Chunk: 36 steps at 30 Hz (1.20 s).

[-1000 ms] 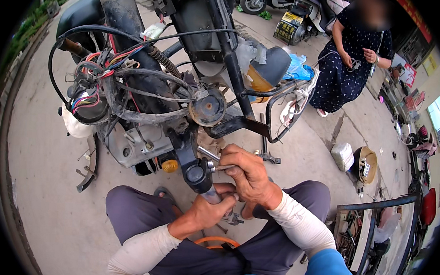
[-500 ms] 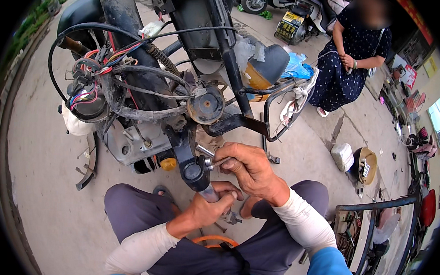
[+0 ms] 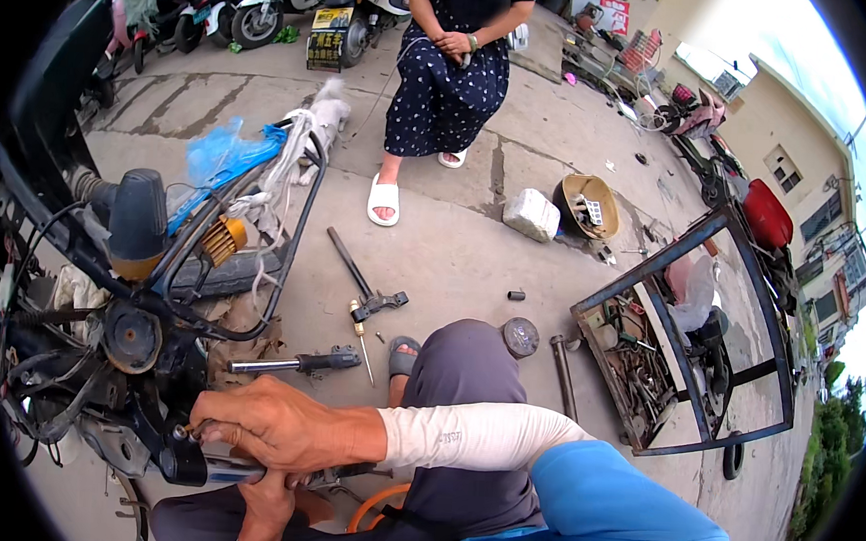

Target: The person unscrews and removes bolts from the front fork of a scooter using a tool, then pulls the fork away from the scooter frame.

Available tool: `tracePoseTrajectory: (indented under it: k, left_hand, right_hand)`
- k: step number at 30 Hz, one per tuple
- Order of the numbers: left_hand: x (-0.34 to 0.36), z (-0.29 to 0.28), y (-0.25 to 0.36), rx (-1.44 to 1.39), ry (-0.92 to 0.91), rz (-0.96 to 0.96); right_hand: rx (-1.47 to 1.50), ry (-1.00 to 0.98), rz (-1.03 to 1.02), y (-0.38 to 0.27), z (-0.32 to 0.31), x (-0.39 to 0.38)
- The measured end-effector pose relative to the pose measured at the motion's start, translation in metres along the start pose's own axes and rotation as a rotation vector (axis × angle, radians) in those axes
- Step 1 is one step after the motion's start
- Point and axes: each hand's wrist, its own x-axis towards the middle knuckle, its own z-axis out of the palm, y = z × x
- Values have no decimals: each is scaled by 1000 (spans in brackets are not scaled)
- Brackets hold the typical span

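My right hand [image 3: 283, 424] is closed beside the black clamp [image 3: 184, 460] of a stripped-down motorbike front end, pinching a thin metal rod whose far end my fingers hide. A small bolt head [image 3: 182, 433] shows at the fingertips. Just below, my left hand [image 3: 266, 509] wraps round a silver fork tube [image 3: 232, 470] that runs into the clamp; its fingers are partly covered by my right hand. Above the clamp sit a round, rusty-centred horn [image 3: 134, 335] and tangled cables.
On the concrete lie a screwdriver [image 3: 356, 312], a silver-and-black fork leg [image 3: 296, 362], a round tin [image 3: 521, 338] and a metal pipe [image 3: 563, 377]. A metal frame [image 3: 784, 387] with tools stands right. A person [image 3: 451, 105] and a white dog [image 3: 330, 113] are ahead.
My view has swung right, so the motorbike and both hands now appear further left. Both hands stay at the clamp and tube. More floor tools, the dog and parked scooters have come into view.
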Motion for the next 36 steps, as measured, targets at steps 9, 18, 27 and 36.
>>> tracePoseTrajectory:
  k: [9,18,27,36]
  left_hand:
    - [-24,-79,-90,566,11,295]
    - [-12,-52,-33,842,-42,434]
    - [-17,-65,-48,483,10,174]
    - [-17,-63,-47,401,8,124]
  right_hand:
    - [57,169,-93,2,9,-2]
    - [-18,264,-127,3,14,-4]
    - [71,590,-191,-21,25,-4]
    - [346,1029,-62,4,105,3]
